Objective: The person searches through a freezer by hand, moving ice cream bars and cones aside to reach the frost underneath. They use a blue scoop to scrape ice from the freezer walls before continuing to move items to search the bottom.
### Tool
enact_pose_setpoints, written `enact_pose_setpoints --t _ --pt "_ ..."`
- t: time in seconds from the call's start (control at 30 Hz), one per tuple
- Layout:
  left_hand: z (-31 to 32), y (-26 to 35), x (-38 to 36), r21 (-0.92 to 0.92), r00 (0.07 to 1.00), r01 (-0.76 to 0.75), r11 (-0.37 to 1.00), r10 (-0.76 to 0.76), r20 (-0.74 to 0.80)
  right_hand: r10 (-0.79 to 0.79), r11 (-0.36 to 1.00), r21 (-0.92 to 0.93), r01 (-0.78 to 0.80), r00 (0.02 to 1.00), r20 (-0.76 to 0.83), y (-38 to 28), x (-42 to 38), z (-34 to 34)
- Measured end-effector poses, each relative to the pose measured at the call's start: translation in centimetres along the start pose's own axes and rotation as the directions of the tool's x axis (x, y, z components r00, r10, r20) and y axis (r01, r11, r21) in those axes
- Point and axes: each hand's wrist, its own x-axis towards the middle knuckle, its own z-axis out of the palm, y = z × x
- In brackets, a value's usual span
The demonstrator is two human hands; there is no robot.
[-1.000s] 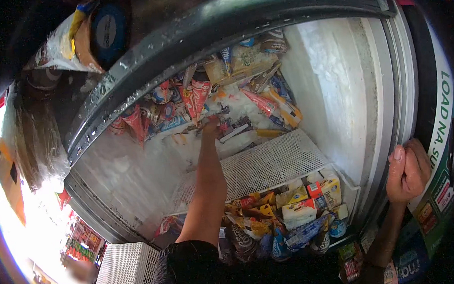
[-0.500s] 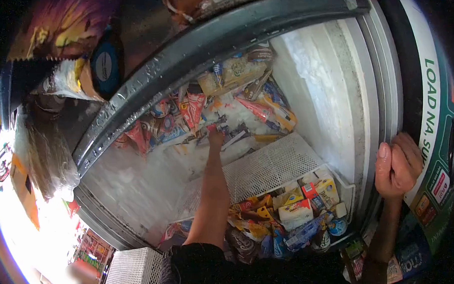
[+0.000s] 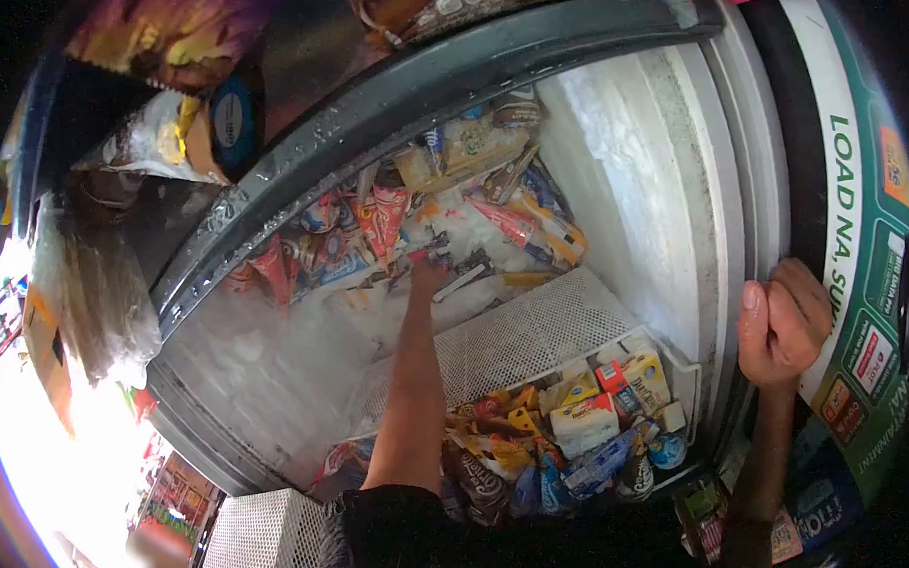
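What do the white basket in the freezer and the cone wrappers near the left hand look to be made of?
The basket looks like white-coated wire mesh, judging by its fine grid of holes and matte finish. The cone wrappers by the left hand look like glossy printed foil or plastic film, creased and catching light; which one cannot be told. The freezer wall is crusted with frost.

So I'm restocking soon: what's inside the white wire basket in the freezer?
The wire basket holds wrapped ice creams piled at its near end: yellow, white, blue and brown packs. Its far end shows bare mesh. Whatever lies under the pile or the basket is hidden.
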Motion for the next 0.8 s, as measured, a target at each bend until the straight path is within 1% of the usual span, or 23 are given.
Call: enact_pose_setpoints --t 0.03,0.07,0.13,0.17,0.2,0.23,0.27,0.3,0.33,0.37,0.4,0.43,0.47,0.5,0.53,0.57,0.6,0.63,0.67,0.7,0.73,0.77,0.8 --pt "0.4 -0.1 1.0 0.042 0.987 0.009 0.999 -0.016 0.163 0.003 1.0 0.02 -0.003 1.0 0.017 0.0 0.0 -0.2" --pt "0.6 -0.2 2.0 0.043 0.988 -0.006 0.999 -0.001 0.155 0.01 0.999 0.037 -0.011 1.0 0.03 0.1 0.0 -0.2" --pt "1.2 -1.0 0.7 0.237 0.987 -0.159 0.958 0.154 0.038 0.002 0.999 0.042 -0.002 1.0 0.006 0.2 -0.1 -0.1" --pt "1.2 -1.5 0.9 0.242 0.987 -0.161 0.957 0.155 0.042 -0.016 0.999 0.047 0.017 0.999 -0.028 0.3 0.0 0.2" --pt "-0.5 0.0 0.0 0.104 0.996 -0.041 0.994 0.032 0.082 -0.012 0.998 0.054 0.013 1.0 -0.023 0.2 -0.1 0.4" --pt "-1.3 1.2 -0.3 -0.037 0.987 0.09 0.995 -0.085 0.134 0.001 0.999 0.032 0.0 1.0 -0.018 0.2 0.0 0.4" --pt "-0.9 0.8 0.3 -0.041 0.987 0.096 0.995 -0.09 0.135 0.012 1.0 0.01 -0.012 1.0 -0.016 0.1 0.0 0.3" --pt "-0.5 -0.3 1.0 -0.004 0.958 0.157 0.988 -0.151 0.243 0.007 1.0 0.017 -0.007 1.0 -0.01 -0.1 0.0 0.2" --pt "-1.6 -0.1 1.3 0.036 0.918 0.207 0.978 -0.207 0.339 0.01 1.0 0.013 -0.01 1.0 -0.006 -0.2 0.1 0.3" --pt "-2.8 -0.1 0.7 0.029 0.922 0.208 0.978 -0.206 0.328 0.01 1.0 0.005 -0.01 1.0 -0.003 -0.2 0.3 0.1" --pt "-5.5 1.4 -1.1 0.16 0.923 0.083 0.984 -0.136 0.359 -0.002 1.0 0.003 0.002 1.0 -0.006 -0.1 0.3 0.0" --pt "-7.5 2.3 -2.6 0.286 0.914 -0.045 0.957 -0.076 0.4 -0.007 1.0 0.012 0.007 1.0 -0.028 -0.1 0.3 0.1" --pt "-8.5 2.2 -3.2 0.282 0.917 -0.035 0.959 -0.082 0.39 -0.013 1.0 0.024 0.014 0.999 -0.05 -0.2 0.3 0.1" --pt "-9.4 1.6 -3.2 0.309 0.865 -0.058 0.949 -0.107 0.49 -0.009 1.0 0.027 0.01 0.998 -0.061 -0.3 0.3 0.1" --pt "-10.4 0.9 -3.2 0.334 0.802 -0.086 0.939 -0.133 0.582 0.01 1.0 0.017 -0.01 0.999 -0.035 -0.4 0.2 -0.2" --pt "-11.0 -0.1 -2.5 0.26 0.682 -0.327 0.909 0.036 0.73 0.008 1.0 0.017 -0.007 0.998 -0.06 -0.5 0.2 -0.2" --pt "-12.1 1.9 -3.0 0.264 0.697 -0.321 0.91 0.037 0.716 0.002 1.0 0.015 0.0 0.996 -0.088 -0.6 0.1 -0.2" --pt "-13.6 5.5 -3.8 0.266 0.743 -0.014 0.964 -0.168 0.648 -0.018 1.0 0.014 0.02 0.994 -0.106 -0.6 0.1 -0.2" --pt "-15.1 8.9 -4.8 0.231 0.721 0.293 0.928 -0.373 0.584 -0.011 1.0 0.018 0.013 0.992 -0.125 -0.7 0.0 -0.2" --pt "-16.5 11.5 -5.6 0.218 0.734 0.3 0.929 -0.371 0.569 -0.005 1.0 0.022 0.008 0.99 -0.141 -0.8 -0.2 -0.2" --pt "-17.8 13.9 -6.5 0.102 0.758 0.305 0.947 -0.306 0.577 -0.03 0.999 0.023 0.034 0.988 -0.153 -0.8 -0.3 -0.3" --pt "-18.8 15.7 -7.4 -0.015 0.784 0.302 0.953 -0.24 0.572 -0.015 0.999 0.034 0.021 0.986 -0.165 -0.8 -0.5 -0.2" --pt "-18.9 16.5 -7.7 -0.03 0.804 0.301 0.953 -0.237 0.545 -0.003 0.999 0.044 0.011 0.983 -0.183 -0.8 -0.6 -0.2"
